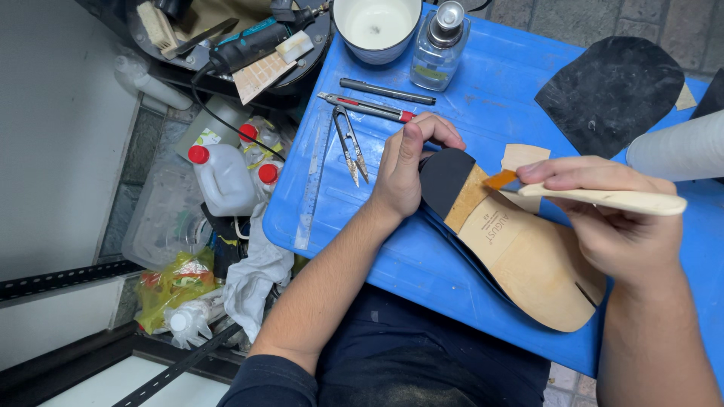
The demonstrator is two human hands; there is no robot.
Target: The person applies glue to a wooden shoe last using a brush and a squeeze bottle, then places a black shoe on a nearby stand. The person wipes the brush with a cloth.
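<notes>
I see my left hand [407, 169] curled over the heel end of a shoe sole [520, 256], fingers closed on its dark heel patch [445, 181] and pinning it to the blue counter [362, 188]. The sole lies sole-side up, running from mid-counter toward the near right edge, tan leather with a yellower band just past the black patch. My right hand [618, 218] is closed around a pale-handled brush [603, 198]; its orange-tipped bristles sit at the sole's far edge near that band, though I cannot tell whether they touch the leather. A small tan leather piece [524, 157] peeks out just beyond the brush tip.

Left of my left hand lie metal dividers [351, 143], and a clear ruler [313, 181] runs along the counter's left edge. Just beyond the hand are a red-and-silver knife [366, 108] and a dark pen [386, 91]. At the far edge stand a white bowl [377, 26] and a glass bottle [440, 49] with a metal cap. A black rubber sheet [611, 90] lies far right, with a white roll [675, 147] near it.

Off the counter, to the left, a round tray [226, 71] holds a rotary tool [249, 41] and a sanding block, and white jugs with red caps [222, 177] stand on the floor among rags and bags.
</notes>
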